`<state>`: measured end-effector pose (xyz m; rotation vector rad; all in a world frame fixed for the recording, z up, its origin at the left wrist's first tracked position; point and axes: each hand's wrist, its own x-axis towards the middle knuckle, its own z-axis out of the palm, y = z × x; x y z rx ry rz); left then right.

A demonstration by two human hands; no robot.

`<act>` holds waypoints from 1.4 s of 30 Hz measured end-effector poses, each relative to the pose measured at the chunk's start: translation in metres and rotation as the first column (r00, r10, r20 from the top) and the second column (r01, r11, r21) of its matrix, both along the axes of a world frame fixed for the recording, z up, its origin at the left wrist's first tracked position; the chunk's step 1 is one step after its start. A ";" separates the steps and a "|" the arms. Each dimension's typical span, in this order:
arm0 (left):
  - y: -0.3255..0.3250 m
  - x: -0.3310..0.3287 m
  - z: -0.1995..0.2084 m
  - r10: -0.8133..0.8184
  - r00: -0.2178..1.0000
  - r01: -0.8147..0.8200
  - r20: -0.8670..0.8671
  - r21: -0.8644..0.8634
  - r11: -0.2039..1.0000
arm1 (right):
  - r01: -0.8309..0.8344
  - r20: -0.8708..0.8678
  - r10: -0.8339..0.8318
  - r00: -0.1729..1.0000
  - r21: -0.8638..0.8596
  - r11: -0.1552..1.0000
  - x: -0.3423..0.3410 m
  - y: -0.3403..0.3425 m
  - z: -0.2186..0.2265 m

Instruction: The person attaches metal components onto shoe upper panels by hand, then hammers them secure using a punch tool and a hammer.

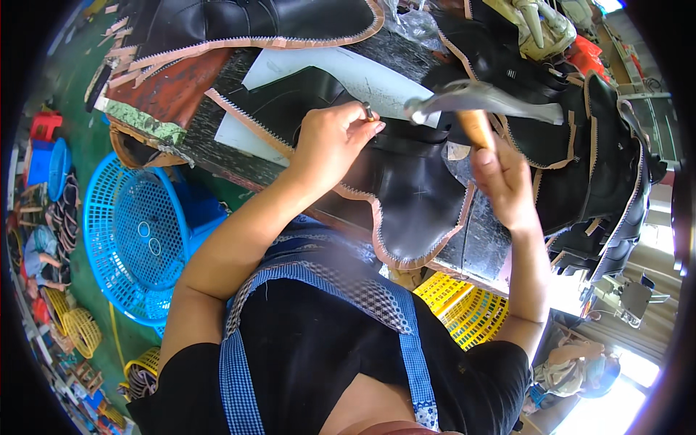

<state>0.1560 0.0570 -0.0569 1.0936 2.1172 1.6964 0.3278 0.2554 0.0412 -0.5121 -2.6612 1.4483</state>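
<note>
My left hand (326, 145) is closed in a pinch around a small metal punch (369, 112), held over a black leather boot upper (420, 206). A tan zigzag-edged strip borders the upper, which lies over the front edge of the workbench (487, 235). Under its far side is a white board (377, 81). My right hand (504, 181) grips the wooden handle of a hammer (500, 104). The metal hammer head is raised, slightly blurred, to the right of the punch. I cannot see the punch's lower tip clearly.
More black uppers (598, 174) are piled on the right, and another large one (250, 20) lies at the far left. A blue mesh basket (134, 239) stands left of the bench. Below its front edge is a yellow basket (467, 308). Another person (573, 366) is at lower right.
</note>
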 end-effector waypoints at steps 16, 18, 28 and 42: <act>-0.002 -0.004 -0.003 -0.076 0.917 0.045 0.391 0.087 0.995 | 0.086 0.002 -0.087 0.996 0.052 0.995 0.006 -0.019 -0.003; -0.003 -0.004 -0.006 -0.082 0.930 0.062 0.358 0.068 0.996 | 0.089 -0.027 -0.088 0.996 0.056 0.994 0.006 -0.013 -0.006; -0.001 0.010 0.010 -0.054 0.883 0.037 -0.466 -0.046 0.998 | -0.071 -0.452 0.101 0.886 0.082 0.994 -0.001 -0.026 -0.001; -0.041 -0.182 0.055 0.141 0.498 -0.303 -0.856 -0.020 0.953 | 0.003 -0.196 0.120 0.973 0.535 0.845 -0.017 -0.011 -0.002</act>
